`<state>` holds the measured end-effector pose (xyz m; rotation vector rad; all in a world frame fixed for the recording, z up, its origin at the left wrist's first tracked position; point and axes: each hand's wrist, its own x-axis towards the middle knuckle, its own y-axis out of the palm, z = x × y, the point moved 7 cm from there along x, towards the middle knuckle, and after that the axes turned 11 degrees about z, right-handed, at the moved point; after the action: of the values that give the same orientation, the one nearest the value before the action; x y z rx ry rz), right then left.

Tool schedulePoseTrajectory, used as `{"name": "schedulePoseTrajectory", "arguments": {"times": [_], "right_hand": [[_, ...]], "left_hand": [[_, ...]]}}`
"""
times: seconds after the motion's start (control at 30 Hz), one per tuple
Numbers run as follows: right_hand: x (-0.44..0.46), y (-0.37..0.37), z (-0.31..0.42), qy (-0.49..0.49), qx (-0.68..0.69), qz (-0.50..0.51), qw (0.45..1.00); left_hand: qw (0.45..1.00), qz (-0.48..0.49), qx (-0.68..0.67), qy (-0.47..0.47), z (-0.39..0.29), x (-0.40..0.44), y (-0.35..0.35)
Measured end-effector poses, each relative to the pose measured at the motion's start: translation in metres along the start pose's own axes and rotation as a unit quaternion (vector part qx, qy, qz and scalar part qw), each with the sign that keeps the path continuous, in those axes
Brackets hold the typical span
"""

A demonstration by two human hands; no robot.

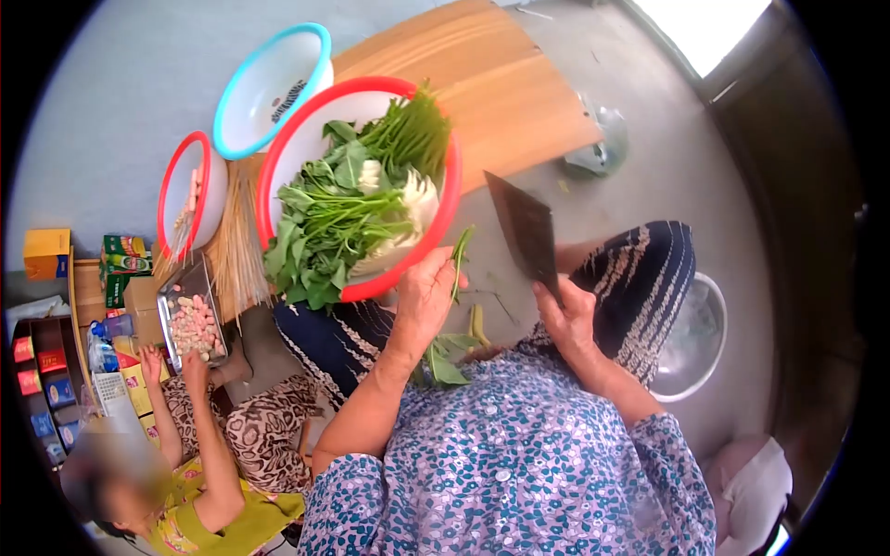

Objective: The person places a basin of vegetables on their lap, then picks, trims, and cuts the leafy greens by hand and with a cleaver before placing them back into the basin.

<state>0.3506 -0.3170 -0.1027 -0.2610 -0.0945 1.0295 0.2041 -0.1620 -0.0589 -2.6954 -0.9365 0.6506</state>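
My left hand [426, 295] is closed round a bunch of green stems [461, 259], with leaves [447, 361] hanging below it towards my lap. On the right, my right hand [567, 320] grips the handle of a cleaver [524, 227], whose broad dark blade points up and left. The blade and the stems are apart. Just beyond my left hand stands a white basin with a red rim [452, 199], holding leafy greens [320, 218], thin green stalks [408, 139] and pale white vegetable pieces [419, 206].
A co-worker [218, 463] at lower left reaches to a metal tray [215, 320] of pink pieces. Beside the wooden board [501, 93] are a blue-rimmed basin [222, 120], a smaller red-rimmed basin [165, 199] and thin sticks [239, 246]. A metal bowl [697, 343] lies right of my knee.
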Motion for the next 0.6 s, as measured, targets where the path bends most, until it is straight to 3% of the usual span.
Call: {"name": "schedulePoseTrajectory", "arguments": {"times": [0.23, 0.6], "right_hand": [[0.001, 0.008, 0.014, -0.091, -0.042, 0.020, 0.995], [0.003, 0.012, 0.022, -0.115, -0.056, 0.053, 0.990]], "left_hand": [[0.989, -0.019, 0.128, 0.069, 0.005, 0.004, 0.016], [0.995, 0.017, 0.091, 0.029, 0.008, 0.003, 0.023]]}}
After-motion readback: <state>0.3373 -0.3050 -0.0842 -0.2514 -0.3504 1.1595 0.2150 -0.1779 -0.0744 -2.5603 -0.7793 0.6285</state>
